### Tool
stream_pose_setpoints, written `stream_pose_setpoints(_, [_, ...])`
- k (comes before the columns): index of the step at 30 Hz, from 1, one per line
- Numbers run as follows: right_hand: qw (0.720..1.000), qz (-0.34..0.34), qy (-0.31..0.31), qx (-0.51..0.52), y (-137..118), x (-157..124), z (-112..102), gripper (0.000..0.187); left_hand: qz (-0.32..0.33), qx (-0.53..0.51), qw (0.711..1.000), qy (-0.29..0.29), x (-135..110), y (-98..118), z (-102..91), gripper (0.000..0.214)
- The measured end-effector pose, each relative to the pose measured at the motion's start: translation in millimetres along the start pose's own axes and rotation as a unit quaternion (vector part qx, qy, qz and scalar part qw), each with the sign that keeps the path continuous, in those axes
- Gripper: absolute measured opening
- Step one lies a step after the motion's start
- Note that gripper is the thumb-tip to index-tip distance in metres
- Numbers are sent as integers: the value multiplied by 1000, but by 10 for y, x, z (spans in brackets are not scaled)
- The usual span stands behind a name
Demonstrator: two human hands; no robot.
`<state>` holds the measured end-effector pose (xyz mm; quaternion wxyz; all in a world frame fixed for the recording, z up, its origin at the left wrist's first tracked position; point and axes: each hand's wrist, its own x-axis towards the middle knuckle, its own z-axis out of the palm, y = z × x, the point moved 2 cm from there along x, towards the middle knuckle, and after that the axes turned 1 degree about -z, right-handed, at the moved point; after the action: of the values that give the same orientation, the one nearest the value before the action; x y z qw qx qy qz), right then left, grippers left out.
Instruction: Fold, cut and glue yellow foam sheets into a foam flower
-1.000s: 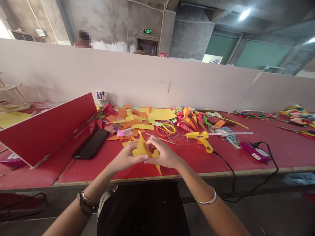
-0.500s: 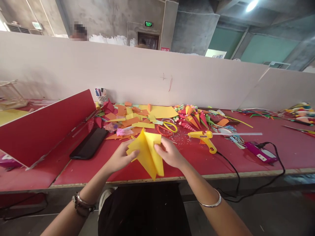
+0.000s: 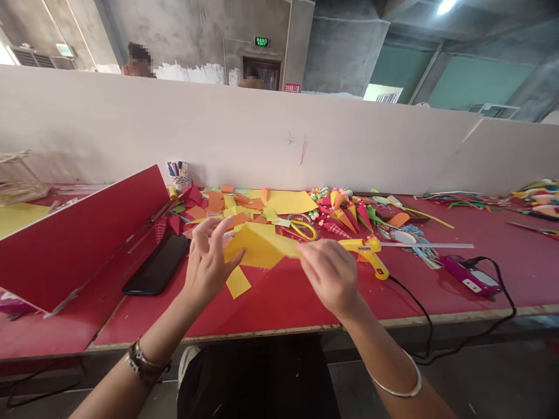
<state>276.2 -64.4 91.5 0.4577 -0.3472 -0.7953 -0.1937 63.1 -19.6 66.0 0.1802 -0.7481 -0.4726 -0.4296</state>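
Observation:
A folded sheet of yellow paper (image 3: pixel 257 247) is held above the red table (image 3: pixel 297 299), stretched between both hands. My left hand (image 3: pixel 207 262) grips its left edge, thumb under and fingers partly spread. My right hand (image 3: pixel 334 276) pinches its right end, fingers closed. A small yellow offcut (image 3: pixel 238 282) lies on the table just below the sheet. Right behind my right hand lies a yellow glue gun (image 3: pixel 369 253).
A black phone (image 3: pixel 157 265) lies at the left beside a tilted red board (image 3: pixel 74 235). Paper scraps (image 3: pixel 227 206), yellow scissors (image 3: pixel 303 228), coloured paper cones (image 3: pixel 345 212), a ruler (image 3: pixel 428 245) and a purple device (image 3: pixel 469 278) with a black cable fill the back. A white partition (image 3: pixel 279 134) stands behind, with people beyond it.
The yellow sheet was turned from hanging point-down to lying nearly flat and was lifted. My hands moved apart, the right one further right. A small yellow piece now shows on the table.

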Motion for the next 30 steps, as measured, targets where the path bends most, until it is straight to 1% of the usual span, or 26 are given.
stream_pose_setpoints(2, [996,-85,-29,1,-161,-18,-61,24,44,12,998,46,51,106,-65,49])
stream_pose_setpoints(3, [992,-116,-44,-2,-232,-40,-84,24,72,6,996,47,65,139,-88,42])
stream_pose_setpoints(4, [989,-137,-57,-11,-292,-71,-98,23,102,-7,994,29,70,157,-100,37])
stream_pose_setpoints(5, [985,-154,-71,-23,-342,-108,-103,21,133,-25,991,-6,63,161,-99,34])
stream_pose_setpoints(7, [980,-170,-100,-39,-402,-198,-92,19,176,-58,978,-97,9,130,-68,33])
stream_pose_setpoints(8, [978,-169,-116,-38,-408,-246,-79,19,185,-74,970,-136,-38,98,-43,33])
stream_pose_setpoints(9, [977,-161,-132,-32,-396,-292,-63,20,186,-90,965,-164,-96,60,-17,33])
stream_pose_setpoints(11, [978,-129,-163,-11,-326,-379,-31,24,167,-124,958,-197,-235,-18,32,31])
stream_pose_setpoints(14, [975,-38,-219,32,-137,-508,21,32,96,-190,948,-237,-453,-101,72,29])
stream_pose_setpoints(17, [948,80,-293,92,37,-671,99,40,21,-261,929,-261,-603,-123,56,25])
stream_pose_setpoints(19, [929,130,-320,132,88,-780,168,43,-9,-293,913,-283,-660,-122,43,24])
stream_pose_setpoints(22, [909,158,-345,175,78,-888,284,38,-30,-296,895,-332,-728,-135,64,25])
stream_pose_setpoints(25, [894,170,-365,195,45,-908,368,31,-30,-250,898,-361,-788,-156,103,27])
stream_pose_setpoints(28, [893,187,-359,197,39,-865,393,29,-24,-215,896,-388,-799,-137,112,28])
stream_pose_setpoints(30, [891,195,-358,200,39,-831,395,26,-37,-203,889,-409,-769,-107,97,31])
